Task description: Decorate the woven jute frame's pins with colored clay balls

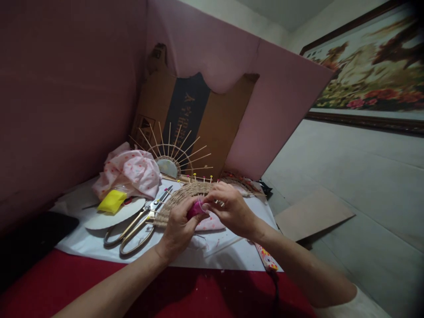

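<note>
One magenta bundle (193, 211), one yellow packet (111, 202), one pair of scissors (153, 205)

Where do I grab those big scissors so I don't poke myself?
Probably best by the handle loops of the scissors, coming from the near left side: the open loops point toward the camera, while the narrow blades point away.

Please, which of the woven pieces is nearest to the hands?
The broad band edged with coloured pins; the rear piece, with long bare sticks, is farther away.

Magenta item (195, 211) part-hidden by left fingers (186, 206), framed picture (371, 75) cropped
</note>
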A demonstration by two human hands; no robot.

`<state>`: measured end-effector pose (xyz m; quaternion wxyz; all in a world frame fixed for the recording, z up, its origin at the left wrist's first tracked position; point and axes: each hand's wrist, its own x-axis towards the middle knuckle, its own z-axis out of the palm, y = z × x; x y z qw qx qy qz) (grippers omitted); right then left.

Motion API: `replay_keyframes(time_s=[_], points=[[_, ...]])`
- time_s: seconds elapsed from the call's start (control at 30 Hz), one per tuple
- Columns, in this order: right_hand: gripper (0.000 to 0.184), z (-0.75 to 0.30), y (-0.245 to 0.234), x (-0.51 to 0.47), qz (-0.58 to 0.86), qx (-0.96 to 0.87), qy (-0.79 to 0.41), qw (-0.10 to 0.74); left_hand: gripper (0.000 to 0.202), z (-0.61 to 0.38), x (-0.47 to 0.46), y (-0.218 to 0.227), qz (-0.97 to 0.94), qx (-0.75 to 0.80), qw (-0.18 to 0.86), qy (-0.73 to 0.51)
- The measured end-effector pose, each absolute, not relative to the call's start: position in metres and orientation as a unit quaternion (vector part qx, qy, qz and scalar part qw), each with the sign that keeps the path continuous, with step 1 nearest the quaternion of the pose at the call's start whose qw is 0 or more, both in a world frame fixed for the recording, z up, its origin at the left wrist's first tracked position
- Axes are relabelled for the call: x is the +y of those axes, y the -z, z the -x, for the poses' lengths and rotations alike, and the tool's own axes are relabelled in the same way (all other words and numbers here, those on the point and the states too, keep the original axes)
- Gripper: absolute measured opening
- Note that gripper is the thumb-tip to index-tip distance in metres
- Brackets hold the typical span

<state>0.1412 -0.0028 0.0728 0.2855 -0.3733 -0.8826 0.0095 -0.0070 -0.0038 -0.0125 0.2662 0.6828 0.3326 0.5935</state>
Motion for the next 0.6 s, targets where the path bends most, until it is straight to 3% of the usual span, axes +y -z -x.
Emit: replay_keyframes(time_s=[0.33,0.47,0.6], points=[[0.012,-0.144,-0.0663,-0.003,0.376,-0.892,-0.032,0.251,0.017,0.0065,-0.005,0.0136,-0.705,0.33,0.262,-0.571],[0.013,-0.145,-0.0639,-0.0025,0.404,-0.848,-0.102,0.327,0.019,0.0061,-0.0038,0.0125,-0.68,0.346,0.285,-0.581],[0.016,-0.1504,-0.065,0.0053,0.417,-0.737,-0.278,0.453,0.019,0.0083,-0.0003,0.0131,-0.66,0.371,0.282,-0.588]])
